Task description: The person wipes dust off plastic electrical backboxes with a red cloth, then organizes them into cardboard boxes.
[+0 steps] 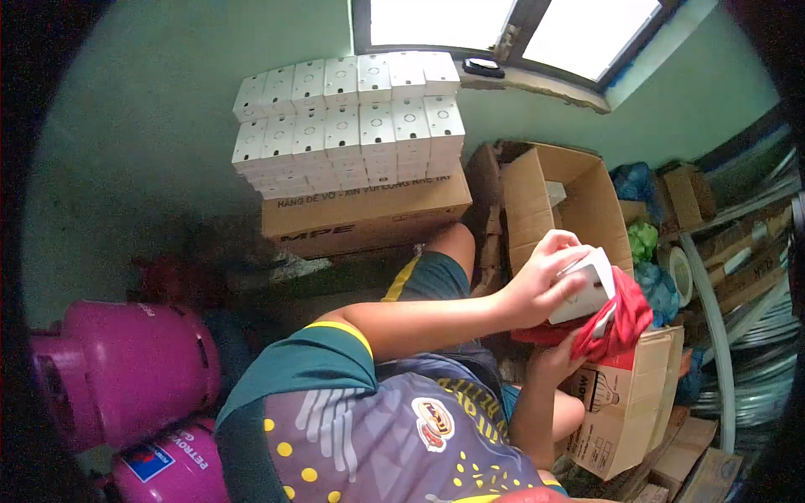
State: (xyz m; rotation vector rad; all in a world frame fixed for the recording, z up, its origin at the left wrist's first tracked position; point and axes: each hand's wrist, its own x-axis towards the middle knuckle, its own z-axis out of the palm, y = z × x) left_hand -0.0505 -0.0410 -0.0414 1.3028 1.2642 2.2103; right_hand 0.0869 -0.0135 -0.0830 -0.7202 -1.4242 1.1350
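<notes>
My left hand (553, 281) grips a white electrical box (584, 292), with its fingers over the top edge and thumb along the near face. Under and around the box's right side is a bunched red cloth (625, 323). My right hand (558, 360) holds this cloth from below; its fingers are partly hidden by the folds. To the left, rows of similar white boxes (342, 126) are stacked on a closed cardboard carton (369, 216) marked MPE. Just beyond my hands stands an open cardboard box (524, 201) with a white piece inside.
Another cardboard box (625, 411) stands beside my right knee. Pink gas cylinders (138, 369) are at the left. Pale tubing coils (755, 386) and a long pale strip (713, 335) lie at the right. A small dark object (484, 68) rests on the window ledge.
</notes>
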